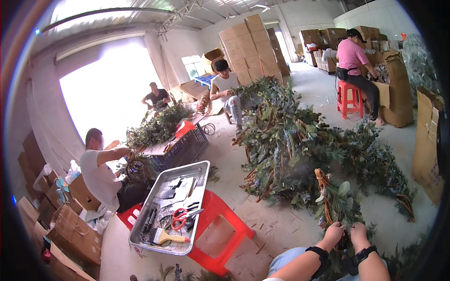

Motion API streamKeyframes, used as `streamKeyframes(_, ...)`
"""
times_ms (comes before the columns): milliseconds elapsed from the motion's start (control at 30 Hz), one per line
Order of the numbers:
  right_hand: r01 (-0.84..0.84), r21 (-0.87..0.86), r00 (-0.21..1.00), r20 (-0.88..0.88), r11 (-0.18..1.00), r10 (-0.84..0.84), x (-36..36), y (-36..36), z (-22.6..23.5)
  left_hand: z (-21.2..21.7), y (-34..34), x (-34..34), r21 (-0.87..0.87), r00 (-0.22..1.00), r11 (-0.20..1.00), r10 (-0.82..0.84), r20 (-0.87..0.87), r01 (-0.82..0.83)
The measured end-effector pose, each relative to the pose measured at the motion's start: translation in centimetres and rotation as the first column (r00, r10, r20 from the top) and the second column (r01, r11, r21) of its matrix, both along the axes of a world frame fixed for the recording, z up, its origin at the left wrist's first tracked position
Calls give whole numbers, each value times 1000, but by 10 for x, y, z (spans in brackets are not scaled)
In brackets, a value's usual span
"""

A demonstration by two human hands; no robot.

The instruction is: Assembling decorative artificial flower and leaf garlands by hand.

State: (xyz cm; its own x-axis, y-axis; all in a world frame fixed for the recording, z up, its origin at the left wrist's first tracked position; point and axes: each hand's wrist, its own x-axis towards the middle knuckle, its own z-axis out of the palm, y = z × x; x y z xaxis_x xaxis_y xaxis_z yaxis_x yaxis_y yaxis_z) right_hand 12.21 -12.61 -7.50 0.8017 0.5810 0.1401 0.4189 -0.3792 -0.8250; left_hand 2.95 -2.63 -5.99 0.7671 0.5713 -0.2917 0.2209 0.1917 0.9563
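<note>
At the lower right, my left hand and my right hand are close together on an artificial greenery garland. It has a brown twisted vine stem looped at its top end, with green leaves and pine-like sprigs. Both hands are closed, fingers bent in around the stem and foliage; the fingertips are partly hidden by leaves. Just beyond the garland lies a big pile of similar garlands, dotted with bluish berries.
To my left, a metal tray on a red plastic stool carries red-handled scissors, a brush and small items. Several people work around, one at a blue crate heaped with greenery. Cardboard boxes stand behind.
</note>
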Motion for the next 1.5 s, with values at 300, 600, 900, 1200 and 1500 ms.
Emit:
streamKeyframes(300,-17,166,957,-284,986,64,-9,7,15,6,3,-5,-77,996,997,-22,-87,15)
streamKeyframes(600,-122,128,958,-246,984,151,-2,7,-6,-9,4,2,-82,998,997,-17,-56,13)
streamKeyframes(900,41,438,841,-501,898,206,3,16,-19,-10,-1,3,-263,998,964,57,25,-48)
streamKeyframes(1200,-89,82,993,91,993,81,-5,11,18,-15,-2,1,-340,992,940,73,103,-34)
streamKeyframes(1500,-153,5,981,117,988,152,-2,4,33,7,-13,1,-523,970,838,231,78,-158)
